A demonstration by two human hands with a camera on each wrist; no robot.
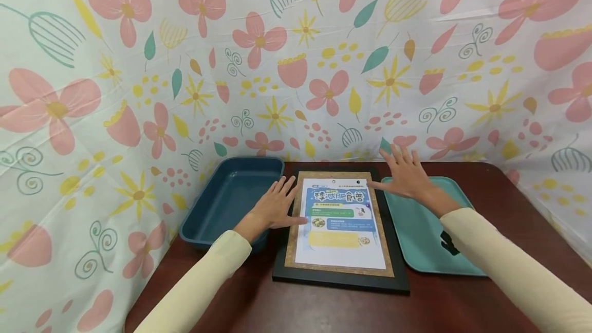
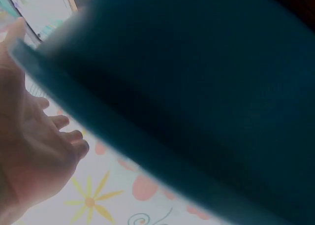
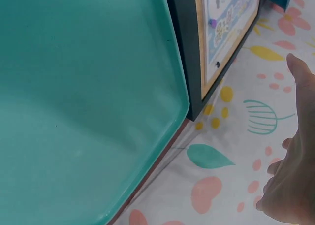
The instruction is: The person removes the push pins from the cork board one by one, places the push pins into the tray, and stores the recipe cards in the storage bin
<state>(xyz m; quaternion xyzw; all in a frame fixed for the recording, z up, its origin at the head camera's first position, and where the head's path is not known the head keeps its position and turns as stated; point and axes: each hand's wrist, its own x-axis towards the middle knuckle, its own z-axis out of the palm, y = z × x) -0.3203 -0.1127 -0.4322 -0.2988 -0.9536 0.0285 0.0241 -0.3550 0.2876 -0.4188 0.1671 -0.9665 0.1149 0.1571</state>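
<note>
A printed sheet [image 1: 339, 256] with colourful text lies on a cork board [image 1: 389, 266] in a black frame [image 1: 342, 282]. A black pushpin [image 3: 218, 64] and a purple one [image 3: 212, 23] show on the sheet in the right wrist view. My left hand [image 1: 273, 205] hovers by the board's left side, fingers spread and thumb toward the sheet. The right hand [image 1: 407, 176] is held above the board's upper right corner and the tray, its fingers also spread. Neither holds anything. Whether the left thumb touches the paper I cannot tell.
Left of the board stands a deep blue bin [image 1: 226, 194]. To the right is a flat teal tray [image 1: 416, 240] with a small black object [image 1: 448, 244] on it, partly behind the sleeve. A flowered cloth [image 1: 296, 102] hangs behind the dark red table [image 1: 277, 307].
</note>
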